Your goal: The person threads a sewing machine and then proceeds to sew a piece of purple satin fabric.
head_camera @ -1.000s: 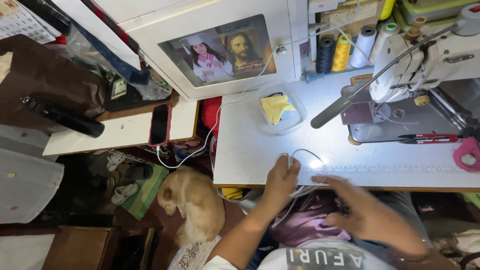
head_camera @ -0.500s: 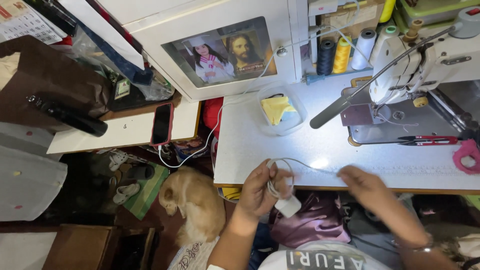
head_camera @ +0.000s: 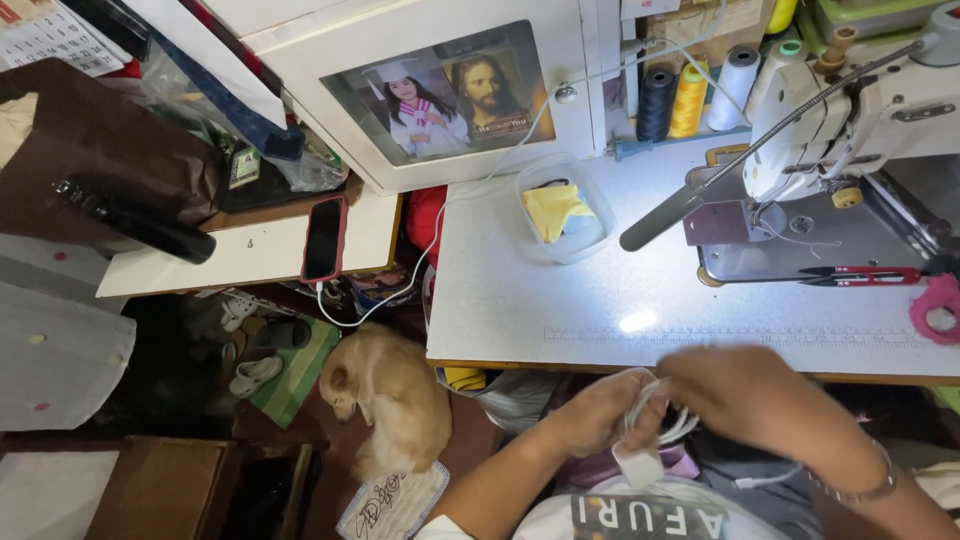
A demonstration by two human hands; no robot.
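White cable (head_camera: 668,420), looped in coils, clamped in the left hand (head_camera: 600,415) just below the front edge of the desk (head_camera: 560,310), with the white charger block (head_camera: 640,467) dangling under the fist. Left forearm rising from the lower middle of the view, wrist bent inward, grip closed around the loops. Right hand (head_camera: 745,395) blurred, lying across from the right, knuckles up, fingers curled at the same coils; cannot tell how tightly that grip is closed. Silver bracelet (head_camera: 860,485) at the right wrist.

On the desk: a clear plastic tub (head_camera: 565,210) holding yellow cloth, a white sewing machine (head_camera: 860,110) at the right, red thread snips (head_camera: 860,275) on its bed, a pink ring-shaped piece (head_camera: 938,308) at the far right edge. Upright thread cones (head_camera: 690,95) behind, black, yellow and white in a row. A white cabinet (head_camera: 420,90) with a rectangular framed picture on its front. Left of that, a dark phone (head_camera: 323,238) in a red case, flat on a lower pale board, its white lead hanging off. On the floor, a tan dog (head_camera: 395,395) curled beside green-striped matting and sandals.
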